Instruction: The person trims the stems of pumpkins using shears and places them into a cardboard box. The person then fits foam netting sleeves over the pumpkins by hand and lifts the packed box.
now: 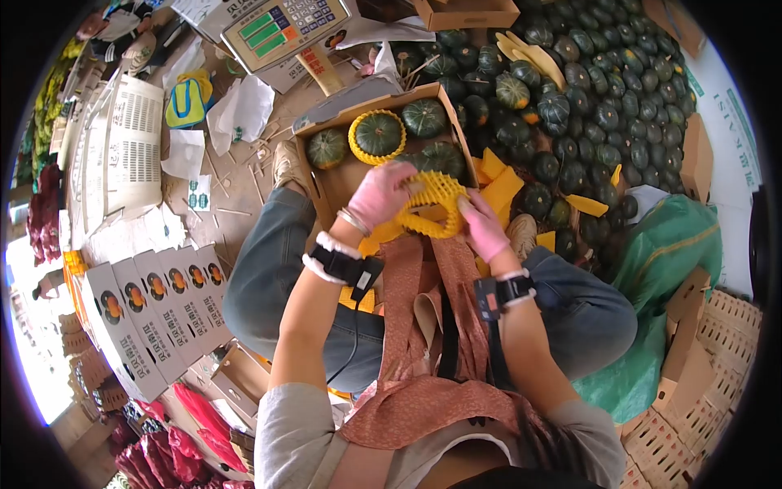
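Both my hands, in pink gloves, hold a yellow foam net (436,200) stretched between them over the near edge of an open cardboard box. My left hand (381,194) has its fingers closed on the net's left side, and my right hand (482,226) pinches its right side. In the box (332,189) lie several dark green squashes. One squash (380,134) wears a yellow net around it; another (424,118) sits bare at the back right, and a third (327,149) at the left. The squash (440,160) nearest the net is partly hidden by it.
A scale (281,33) stands beyond the box. Many squashes (582,106) are heaped at the right, beside a green sack (664,261). White printed cartons (155,314) stand at the left. Yellow nets (501,183) lie right of the box. A person (122,24) is at the upper left.
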Demonstrator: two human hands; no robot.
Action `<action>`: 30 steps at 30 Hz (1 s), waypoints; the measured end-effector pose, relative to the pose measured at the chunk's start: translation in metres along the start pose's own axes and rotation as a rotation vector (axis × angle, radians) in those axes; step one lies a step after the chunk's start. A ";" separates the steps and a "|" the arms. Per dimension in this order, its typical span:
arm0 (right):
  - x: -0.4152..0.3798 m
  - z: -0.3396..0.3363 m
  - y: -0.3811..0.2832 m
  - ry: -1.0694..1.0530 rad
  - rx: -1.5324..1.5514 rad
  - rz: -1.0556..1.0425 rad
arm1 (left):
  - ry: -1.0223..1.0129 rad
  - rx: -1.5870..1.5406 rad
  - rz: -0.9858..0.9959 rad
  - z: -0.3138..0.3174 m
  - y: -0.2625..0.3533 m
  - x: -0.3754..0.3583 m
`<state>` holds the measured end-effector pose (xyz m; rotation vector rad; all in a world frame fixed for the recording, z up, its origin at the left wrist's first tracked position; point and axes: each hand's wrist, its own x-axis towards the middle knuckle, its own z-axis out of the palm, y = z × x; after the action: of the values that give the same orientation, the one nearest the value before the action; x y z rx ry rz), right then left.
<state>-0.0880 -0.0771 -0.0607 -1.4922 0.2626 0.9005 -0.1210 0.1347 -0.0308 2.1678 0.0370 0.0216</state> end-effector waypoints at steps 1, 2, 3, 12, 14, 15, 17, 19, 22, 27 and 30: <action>0.004 0.007 -0.006 0.027 -0.133 -0.014 | 0.000 0.071 0.040 -0.003 -0.008 0.011; 0.015 0.008 -0.006 -0.044 -0.186 -0.027 | -0.052 0.153 -0.029 -0.002 -0.020 0.022; 0.027 0.011 -0.009 -0.116 -0.237 -0.038 | -0.048 0.150 -0.049 0.001 -0.037 0.029; 0.073 0.009 0.012 -0.359 0.136 0.074 | 0.035 -0.412 -0.169 0.021 -0.086 0.016; 0.069 0.013 0.018 -0.288 -0.001 -0.089 | 0.125 -0.516 -0.183 0.024 -0.090 0.003; 0.048 0.025 -0.004 -0.132 -0.227 -0.100 | 0.195 -0.616 -0.218 0.028 -0.093 -0.006; 0.058 0.030 0.004 -0.178 -0.431 -0.329 | 0.270 -0.746 -0.320 0.028 -0.092 -0.031; 0.075 0.032 0.018 -0.202 -0.576 -0.678 | 0.363 -0.925 -0.263 0.037 -0.098 -0.051; 0.093 0.037 0.015 -0.168 -0.561 -0.876 | 0.398 -1.049 -0.222 0.035 -0.094 -0.049; 0.114 0.049 0.011 -0.071 -0.537 -0.925 | 0.421 -0.801 -0.246 0.028 -0.103 -0.029; 0.117 0.053 0.002 -0.032 -0.510 -0.853 | 0.486 -0.710 -0.202 0.028 -0.104 -0.028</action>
<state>-0.0312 0.0128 -0.1335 -1.8150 -0.6420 0.2927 -0.1505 0.1693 -0.1323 1.4008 0.4567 0.3869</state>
